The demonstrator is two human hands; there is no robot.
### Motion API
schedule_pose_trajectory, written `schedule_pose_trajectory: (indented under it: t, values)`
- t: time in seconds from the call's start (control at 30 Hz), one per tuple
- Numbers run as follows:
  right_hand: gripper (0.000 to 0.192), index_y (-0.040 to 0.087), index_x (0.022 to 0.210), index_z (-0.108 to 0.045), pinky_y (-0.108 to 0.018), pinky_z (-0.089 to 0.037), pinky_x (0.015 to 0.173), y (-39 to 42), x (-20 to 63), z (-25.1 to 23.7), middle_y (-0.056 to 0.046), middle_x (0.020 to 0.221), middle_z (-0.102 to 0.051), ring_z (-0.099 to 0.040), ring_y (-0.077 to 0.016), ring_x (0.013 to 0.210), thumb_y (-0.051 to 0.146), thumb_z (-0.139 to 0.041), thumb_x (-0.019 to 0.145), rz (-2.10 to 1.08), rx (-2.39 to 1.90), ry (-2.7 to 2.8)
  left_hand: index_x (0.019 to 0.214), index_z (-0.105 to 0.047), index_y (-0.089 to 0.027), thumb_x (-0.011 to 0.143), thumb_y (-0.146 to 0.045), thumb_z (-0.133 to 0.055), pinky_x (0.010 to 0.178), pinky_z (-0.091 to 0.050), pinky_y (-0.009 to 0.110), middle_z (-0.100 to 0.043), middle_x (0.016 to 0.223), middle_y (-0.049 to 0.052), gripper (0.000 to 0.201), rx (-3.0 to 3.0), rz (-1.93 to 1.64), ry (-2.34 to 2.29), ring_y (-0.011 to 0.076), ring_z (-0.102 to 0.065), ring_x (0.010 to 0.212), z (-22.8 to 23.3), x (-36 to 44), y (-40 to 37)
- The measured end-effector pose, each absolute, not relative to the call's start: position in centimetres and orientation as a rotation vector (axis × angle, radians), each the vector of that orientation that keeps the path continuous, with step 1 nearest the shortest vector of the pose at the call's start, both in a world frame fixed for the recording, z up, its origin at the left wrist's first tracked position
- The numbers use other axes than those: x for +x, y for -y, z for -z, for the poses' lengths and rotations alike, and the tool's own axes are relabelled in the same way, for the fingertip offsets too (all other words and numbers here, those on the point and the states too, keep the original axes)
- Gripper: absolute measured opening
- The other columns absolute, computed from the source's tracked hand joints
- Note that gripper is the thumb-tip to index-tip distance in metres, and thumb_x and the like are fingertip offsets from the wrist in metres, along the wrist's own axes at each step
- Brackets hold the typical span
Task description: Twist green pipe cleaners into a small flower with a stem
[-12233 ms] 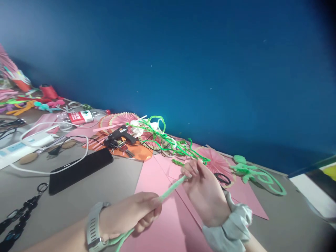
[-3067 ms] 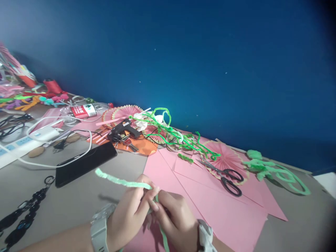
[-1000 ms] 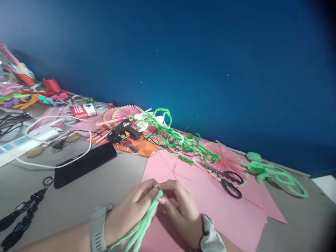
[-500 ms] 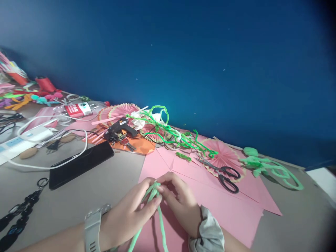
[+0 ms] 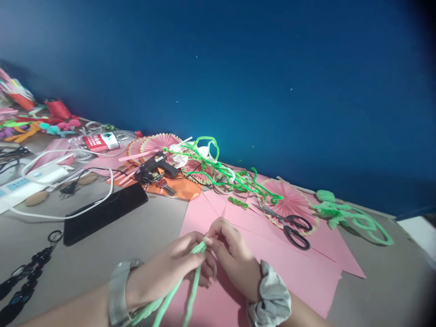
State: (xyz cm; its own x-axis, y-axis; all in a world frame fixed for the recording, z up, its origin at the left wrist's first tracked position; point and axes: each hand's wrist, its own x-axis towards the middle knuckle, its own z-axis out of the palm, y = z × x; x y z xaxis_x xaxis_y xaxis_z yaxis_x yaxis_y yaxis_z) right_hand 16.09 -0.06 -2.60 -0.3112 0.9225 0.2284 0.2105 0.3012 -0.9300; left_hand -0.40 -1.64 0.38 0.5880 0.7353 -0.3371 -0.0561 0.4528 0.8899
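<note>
Pale-green fuzzy strands (image 5: 193, 290) trail below the left hand (image 5: 163, 268), its grip closed around them over pink paper (image 5: 289, 277); the right hand (image 5: 236, 261) pinches their upper end. Beyond lie black-handled scissors (image 5: 283, 220), then tangled bright-green stems (image 5: 223, 170) near the blue wall (image 5: 238, 81).

Smooth grey band (image 5: 117, 293) worn left, gathered grey fabric scrunchie (image 5: 271, 297) worn right
</note>
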Motion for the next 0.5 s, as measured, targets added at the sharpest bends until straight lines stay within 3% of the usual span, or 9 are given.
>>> schedule_pose_trajectory:
  t: [0.1,0.17,0.27,0.37,0.5]
  values:
    - [0.012,0.019,0.076,-0.052,-0.026,-0.038,0.062,-0.20,16.21,2.59,0.001,0.074,-0.052,-0.050,-0.0129,0.068,0.021,-0.052,0.088,-1.096,-1.053,1.721,0.090,-0.052,-0.014,0.092,-0.038,-0.035,0.072,-0.048,0.041,-0.057,0.074,0.005,0.029,0.698,-0.486,-0.688,0.0186,-0.059,0.069,-0.12,-0.72,1.07]
    - [0.013,0.019,0.076,-0.052,-0.026,-0.039,0.063,-0.33,16.27,2.53,0.000,0.074,-0.053,-0.051,-0.0133,0.069,0.024,-0.053,0.088,-1.152,-1.048,1.698,0.094,-0.053,-0.015,0.092,-0.040,-0.037,0.060,-0.047,0.032,-0.049,0.064,-0.001,0.030,0.672,-0.474,-0.702,0.0118,-0.050,0.055,0.05,-1.01,0.78]
    - [0.015,0.018,0.077,-0.053,-0.027,-0.040,0.063,-0.42,16.26,2.43,0.000,0.075,-0.053,-0.051,-0.0136,0.069,0.028,-0.054,0.088,-1.226,-1.030,1.645,0.099,-0.052,-0.017,0.090,-0.036,-0.045,0.046,-0.028,0.014,-0.029,0.060,-0.007,0.022,0.591,-0.465,-0.692,0.0043,-0.026,0.048,0.18,-1.19,0.57]
    - [0.016,0.018,0.079,-0.054,-0.028,-0.040,0.063,-0.42,16.22,2.33,-0.001,0.076,-0.052,-0.052,-0.0138,0.068,0.032,-0.054,0.087,-1.287,-0.992,1.598,0.094,-0.051,-0.017,0.090,-0.038,-0.047,0.046,-0.015,0.015,-0.024,0.061,-0.008,0.021,0.586,-0.470,-0.681,0.0046,-0.017,0.050,0.25,-1.10,0.64]
    - [0.021,0.017,0.076,-0.055,-0.027,-0.039,0.061,-0.23,16.01,2.13,0.000,0.069,-0.053,-0.050,-0.0132,0.064,0.034,-0.054,0.088,-1.390,-0.978,1.555,0.082,-0.047,-0.017,0.091,-0.043,-0.041,0.047,-0.016,0.019,-0.026,0.060,-0.008,0.028,0.754,-0.476,-0.720,0.0057,-0.017,0.050,0.63,-0.96,0.92]
